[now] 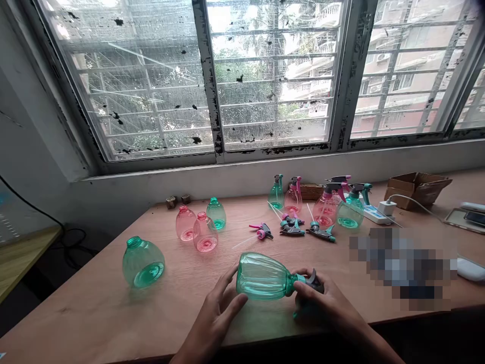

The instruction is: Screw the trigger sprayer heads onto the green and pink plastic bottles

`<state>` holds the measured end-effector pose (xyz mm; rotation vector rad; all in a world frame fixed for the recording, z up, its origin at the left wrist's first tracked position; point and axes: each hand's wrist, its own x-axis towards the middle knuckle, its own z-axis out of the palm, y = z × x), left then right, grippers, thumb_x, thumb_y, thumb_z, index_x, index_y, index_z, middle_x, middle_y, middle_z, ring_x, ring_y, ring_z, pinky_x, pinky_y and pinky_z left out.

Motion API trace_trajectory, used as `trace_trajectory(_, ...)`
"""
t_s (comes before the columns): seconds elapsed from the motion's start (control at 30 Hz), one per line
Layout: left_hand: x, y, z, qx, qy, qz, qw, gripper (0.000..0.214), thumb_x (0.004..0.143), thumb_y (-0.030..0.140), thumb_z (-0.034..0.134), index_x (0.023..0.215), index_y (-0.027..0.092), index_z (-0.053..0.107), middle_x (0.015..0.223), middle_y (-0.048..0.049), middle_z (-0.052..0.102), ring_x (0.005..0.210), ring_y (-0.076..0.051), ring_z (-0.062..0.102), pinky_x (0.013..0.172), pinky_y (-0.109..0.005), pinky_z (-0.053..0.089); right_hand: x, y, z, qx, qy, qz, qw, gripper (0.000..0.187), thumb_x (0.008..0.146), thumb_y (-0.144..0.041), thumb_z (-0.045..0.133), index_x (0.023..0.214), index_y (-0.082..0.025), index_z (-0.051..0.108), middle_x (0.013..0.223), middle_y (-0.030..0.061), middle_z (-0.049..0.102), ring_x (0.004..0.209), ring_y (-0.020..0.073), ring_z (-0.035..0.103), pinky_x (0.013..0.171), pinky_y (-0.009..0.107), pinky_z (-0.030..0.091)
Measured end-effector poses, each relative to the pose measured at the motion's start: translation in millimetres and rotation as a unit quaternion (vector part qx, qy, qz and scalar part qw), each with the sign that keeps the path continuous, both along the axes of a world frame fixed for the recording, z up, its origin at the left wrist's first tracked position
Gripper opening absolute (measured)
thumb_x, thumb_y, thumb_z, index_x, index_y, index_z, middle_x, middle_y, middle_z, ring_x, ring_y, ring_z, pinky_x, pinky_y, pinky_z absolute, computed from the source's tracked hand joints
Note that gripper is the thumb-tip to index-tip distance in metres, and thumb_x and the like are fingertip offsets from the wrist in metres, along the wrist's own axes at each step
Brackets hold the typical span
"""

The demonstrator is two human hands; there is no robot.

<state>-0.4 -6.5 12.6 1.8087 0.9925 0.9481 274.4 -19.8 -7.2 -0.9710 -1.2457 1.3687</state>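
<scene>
A green plastic spray bottle (265, 276) lies on its side over the wooden table (94, 313), held between both hands. My left hand (217, 308) cups the bottle's base with fingers curled round it. My right hand (322, 303) is closed on the grey and teal trigger head (312, 280) at the bottle's neck. An open green bottle (143, 263) with no head stands to the left. Further back stand two pink bottles (197, 230) and a small green bottle (216, 213), also without heads.
Loose trigger heads (291, 228) lie in the middle of the table. Several assembled spray bottles (326, 205) stand at the back right beside a power strip (375, 212) and a cardboard box (417, 187). A window runs along the back.
</scene>
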Motion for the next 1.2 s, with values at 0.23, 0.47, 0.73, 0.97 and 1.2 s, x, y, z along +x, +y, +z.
trace_trajectory(0.23,0.9,5.6,-1.4,0.005,-0.033,-0.006,0.999,0.050,0.095,0.045,0.058,0.143,0.032,0.049,0.152,-0.0040,0.047,0.140,-0.032,0.041,0.112,-0.044,0.043,-0.5,0.2,0.9,0.002,-0.014,-0.014,1.000,0.045,0.076,-0.059,0.075,0.093,-0.018,0.064,0.068,0.0028,0.072,0.062,0.0233,0.069,0.061,0.033,0.054)
trace_trajectory(0.47,1.5,4.2,-1.1,-0.025,-0.052,-0.015,0.998,0.042,0.095,0.048,0.057,0.132,0.027,0.059,0.138,-0.0054,0.061,0.127,-0.030,0.056,0.106,-0.040,0.048,1.6,0.6,0.9,0.026,-0.038,0.006,0.999,0.042,0.080,-0.057,0.072,0.087,-0.016,0.066,0.074,0.0052,0.074,0.065,0.0219,0.068,0.062,0.031,0.054)
trace_trajectory(0.73,2.1,4.2,-3.6,-0.021,-0.052,-0.025,0.998,0.041,0.089,0.039,0.070,0.126,0.027,0.058,0.144,-0.0076,0.053,0.121,-0.030,0.059,0.106,-0.041,0.049,0.0,-2.6,5.0,0.012,-0.032,-0.001,0.999,0.041,0.079,-0.057,0.073,0.087,-0.018,0.065,0.070,0.0034,0.074,0.067,0.0229,0.069,0.064,0.031,0.053)
trace_trajectory(0.97,4.6,6.0,-7.6,0.017,-0.023,0.019,0.999,0.026,0.091,0.034,0.065,0.115,0.023,0.061,0.145,-0.0099,0.050,0.127,-0.032,0.056,0.105,-0.041,0.049,2.8,-1.5,1.5,0.026,-0.051,0.014,0.998,0.039,0.083,-0.054,0.071,0.093,-0.018,0.062,0.072,0.0046,0.075,0.069,0.0227,0.068,0.066,0.031,0.052)
trace_trajectory(1.2,4.7,2.8,-0.5,0.013,-0.022,0.026,0.999,0.031,0.088,0.048,0.067,0.098,0.020,0.059,0.141,-0.0128,0.054,0.131,-0.034,0.051,0.110,-0.043,0.043,1.8,-2.3,-0.6,0.035,-0.052,0.026,0.998,0.037,0.083,-0.052,0.072,0.093,-0.017,0.061,0.072,0.0046,0.075,0.069,0.0222,0.068,0.066,0.031,0.051)
